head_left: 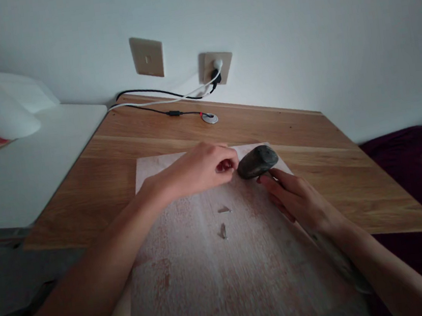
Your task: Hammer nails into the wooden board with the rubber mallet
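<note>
Nails (224, 231) on the board (179, 274) near the counter's (336, 178) front edge sit unsunk; right hand (300, 195) grips a hammer (257, 161), left hand (209, 166) curls, pinch unclear.

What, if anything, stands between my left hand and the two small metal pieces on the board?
Nothing visible does: only bare board shows between your left hand and the small metal pieces. The hammer in your right hand is off to the right.

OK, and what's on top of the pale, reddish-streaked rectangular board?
Two small, silvery, slender metal pieces show on the board. The left hand and dark, cylindrical-headed hammer in the right hand cover parts; whatever's behind them can't be seen.
</note>
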Motion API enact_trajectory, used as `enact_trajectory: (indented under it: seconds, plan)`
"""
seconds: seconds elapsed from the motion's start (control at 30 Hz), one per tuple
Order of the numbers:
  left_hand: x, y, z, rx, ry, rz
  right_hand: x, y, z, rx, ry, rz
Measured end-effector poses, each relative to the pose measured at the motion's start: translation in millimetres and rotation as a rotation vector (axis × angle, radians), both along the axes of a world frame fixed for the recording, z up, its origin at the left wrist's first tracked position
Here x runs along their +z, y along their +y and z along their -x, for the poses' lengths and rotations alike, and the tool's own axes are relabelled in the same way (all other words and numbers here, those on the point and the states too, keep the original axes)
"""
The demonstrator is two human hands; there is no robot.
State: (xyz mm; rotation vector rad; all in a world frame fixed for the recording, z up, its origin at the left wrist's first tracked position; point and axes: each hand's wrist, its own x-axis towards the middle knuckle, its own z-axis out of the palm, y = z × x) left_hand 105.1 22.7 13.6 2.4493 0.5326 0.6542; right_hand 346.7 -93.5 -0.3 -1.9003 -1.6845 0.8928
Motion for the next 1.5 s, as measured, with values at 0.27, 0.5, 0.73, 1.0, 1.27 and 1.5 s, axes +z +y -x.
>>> enact_trajectory:
  seconds: [0.27, 0.5, 0.73, 1.0, 1.27, 1.5]
  plan:
    - [-4.2, 31, -24, 0.057, 0.040, -0.013, 7.9, -16, -28, -0.081, -0.059, -0.023]
    - [-20.8, 43, -41, -0.003, 0.130, -0.054, -0.8, -21, -32, -0.057, -0.179, -0.051]
    - [-29.5, 42, -43, -0.011, 0.099, -0.070, 3.9, -19, -30, -0.044, -0.176, -0.094]
    - [-34.6, 45, -40, -0.024, 0.063, -0.109, -2.7, -22, -31, -0.069, -0.178, -0.118]
    - [-33.9, 43, -42, -0.007, 0.084, -0.071, 3.3, -21, -29, -0.059, -0.161, -0.044]
    - [-33.2, 38, -45, 0.088, 0.054, 0.065, 8.3, -18, -28, -0.053, -0.158, -0.011]
